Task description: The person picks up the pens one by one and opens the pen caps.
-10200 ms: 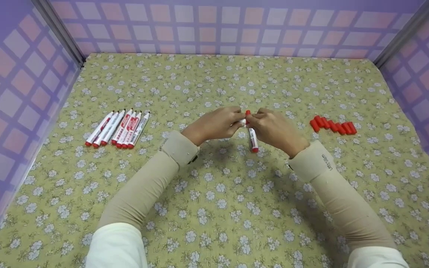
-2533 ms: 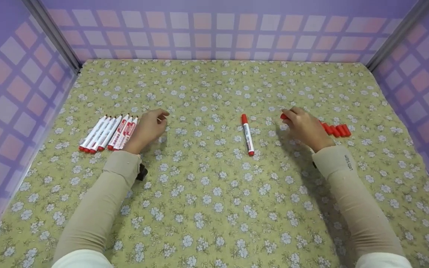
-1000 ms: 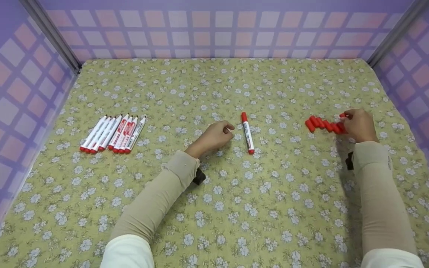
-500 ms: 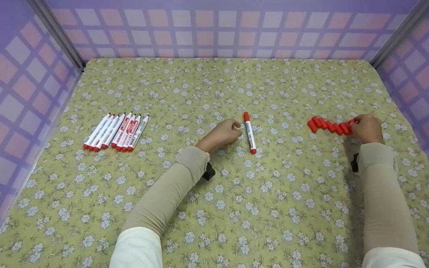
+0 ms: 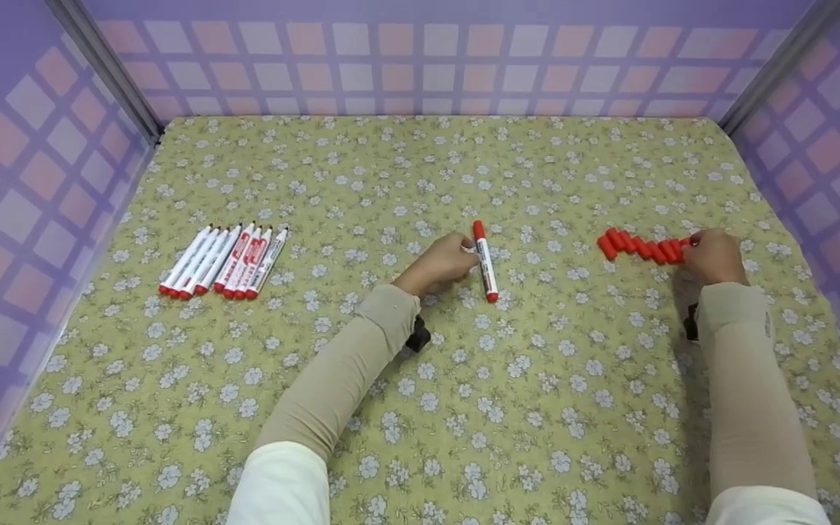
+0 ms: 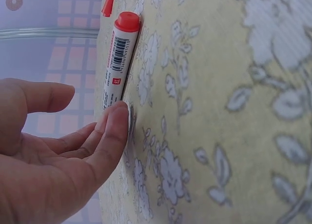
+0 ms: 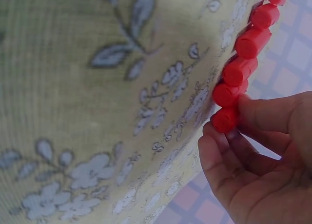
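Underneath, floral cloth [image 5: 420, 408] apparently meets purple checked walls [image 5: 420, 58].

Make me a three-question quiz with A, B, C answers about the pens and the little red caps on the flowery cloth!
1. Where does the lone capped marker lie?
A. in the middle of the cloth
B. against the back wall
C. on the sleeve

2. What colour are the loose caps?
A. blue
B. red
C. green

3. What is the right hand doing?
A. lying flat with nothing in it
B. pinching the end cap of the row
C. waving in the air

Answers:
1 A, the head view shows it mid-cloth, beside the left hand, apart from the group of markers on the left.
2 B, every cap in the row is red.
3 B, the right wrist view shows the fingers and thumb around the end cap.
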{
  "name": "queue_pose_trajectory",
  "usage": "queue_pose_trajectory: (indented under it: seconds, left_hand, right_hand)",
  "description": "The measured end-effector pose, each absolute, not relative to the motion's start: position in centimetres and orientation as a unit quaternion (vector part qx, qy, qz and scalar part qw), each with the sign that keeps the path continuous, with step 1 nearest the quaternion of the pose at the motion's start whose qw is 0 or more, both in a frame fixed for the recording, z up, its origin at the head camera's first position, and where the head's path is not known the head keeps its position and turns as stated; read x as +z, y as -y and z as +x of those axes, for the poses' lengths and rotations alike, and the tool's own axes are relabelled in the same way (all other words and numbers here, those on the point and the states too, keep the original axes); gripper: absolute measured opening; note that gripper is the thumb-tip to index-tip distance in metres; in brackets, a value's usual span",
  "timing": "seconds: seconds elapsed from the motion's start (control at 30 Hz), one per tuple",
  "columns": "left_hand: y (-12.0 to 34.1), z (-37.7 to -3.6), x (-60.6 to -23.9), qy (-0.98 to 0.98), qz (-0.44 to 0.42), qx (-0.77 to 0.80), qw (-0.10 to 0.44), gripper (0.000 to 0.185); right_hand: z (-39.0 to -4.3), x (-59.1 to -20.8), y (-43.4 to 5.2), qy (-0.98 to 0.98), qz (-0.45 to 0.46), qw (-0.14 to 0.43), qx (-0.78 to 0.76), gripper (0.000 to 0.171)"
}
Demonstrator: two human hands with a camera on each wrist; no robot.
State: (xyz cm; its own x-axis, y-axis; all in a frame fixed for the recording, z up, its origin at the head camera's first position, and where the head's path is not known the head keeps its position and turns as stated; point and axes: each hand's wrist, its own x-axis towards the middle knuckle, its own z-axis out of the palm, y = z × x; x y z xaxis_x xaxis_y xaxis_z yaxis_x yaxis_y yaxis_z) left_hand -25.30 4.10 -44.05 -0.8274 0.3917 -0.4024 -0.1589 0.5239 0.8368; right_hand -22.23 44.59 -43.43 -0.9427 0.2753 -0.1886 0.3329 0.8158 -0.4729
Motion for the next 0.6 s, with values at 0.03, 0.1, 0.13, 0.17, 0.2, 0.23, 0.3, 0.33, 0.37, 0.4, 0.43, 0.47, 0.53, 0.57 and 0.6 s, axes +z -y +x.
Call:
queue_pose_trajectory:
  seconds: [0.03,0.1,0.13,0.17,0.2,0.23,0.3,0.33,0.37,0.4,0.43,0.47,0.53,0.57,0.6]
  left_hand:
    - [-4.15,-25.34,-44.11,-0.826,0.07,0.482,0.283,0.039]
    - [-4.21,-25.41,-44.19,-0.827,0.069,0.483,0.279,0.038]
    - [-4.24,-25.43,-44.2,-0.827,0.069,0.484,0.278,0.037]
    - [-4.25,-25.46,-44.2,-0.827,0.07,0.485,0.277,0.037]
    - [-4.26,-25.47,-44.2,-0.826,0.072,0.486,0.276,0.036]
    - [-4.28,-25.49,-44.21,-0.825,0.073,0.488,0.277,0.036]
    - [-4.31,-25.54,-44.23,-0.822,0.074,0.492,0.276,0.034]
    - [-4.31,-25.56,-44.24,-0.821,0.076,0.494,0.276,0.033]
    - [-4.32,-25.59,-44.28,-0.819,0.076,0.496,0.277,0.031]
    - [-4.33,-25.59,-44.31,-0.817,0.077,0.5,0.277,0.029]
    - [-4.34,-25.61,-44.35,-0.815,0.078,0.503,0.277,0.027]
    - [-4.36,-25.63,-44.37,-0.813,0.078,0.507,0.276,0.025]
    - [-4.46,-25.65,-44.44,-0.808,0.079,0.514,0.278,0.02]
    - [-4.54,-25.68,-44.48,-0.806,0.08,0.516,0.279,0.018]
    - [-4.62,-25.68,-44.48,-0.804,0.079,0.519,0.28,0.016]
  right_hand:
    - [-22.24,-43.45,-44.57,-0.95,0.161,0.06,-0.259,0.042]
    - [-22.25,-43.46,-44.55,-0.949,0.165,0.067,-0.259,0.044]
    - [-22.26,-43.45,-44.56,-0.949,0.166,0.07,-0.259,0.045]
    - [-22.26,-43.44,-44.6,-0.949,0.166,0.072,-0.258,0.047]
    - [-22.25,-43.41,-44.62,-0.949,0.167,0.073,-0.257,0.048]
    - [-22.25,-43.4,-44.65,-0.949,0.166,0.075,-0.256,0.048]
    - [-22.26,-43.4,-44.71,-0.95,0.165,0.076,-0.253,0.049]
    - [-22.25,-43.39,-44.73,-0.951,0.163,0.076,-0.252,0.049]
    - [-22.24,-43.41,-44.75,-0.951,0.162,0.075,-0.252,0.049]
    - [-22.22,-43.42,-44.75,-0.952,0.16,0.074,-0.251,0.048]
    - [-22.21,-43.44,-44.75,-0.953,0.157,0.072,-0.25,0.048]
    - [-22.19,-43.43,-44.72,-0.953,0.155,0.069,-0.25,0.047]
    - [-22.12,-43.4,-44.66,-0.954,0.15,0.062,-0.252,0.047]
    - [-22.08,-43.38,-44.63,-0.954,0.149,0.059,-0.254,0.047]
    - [-22.04,-43.35,-44.62,-0.954,0.148,0.056,-0.255,0.047]
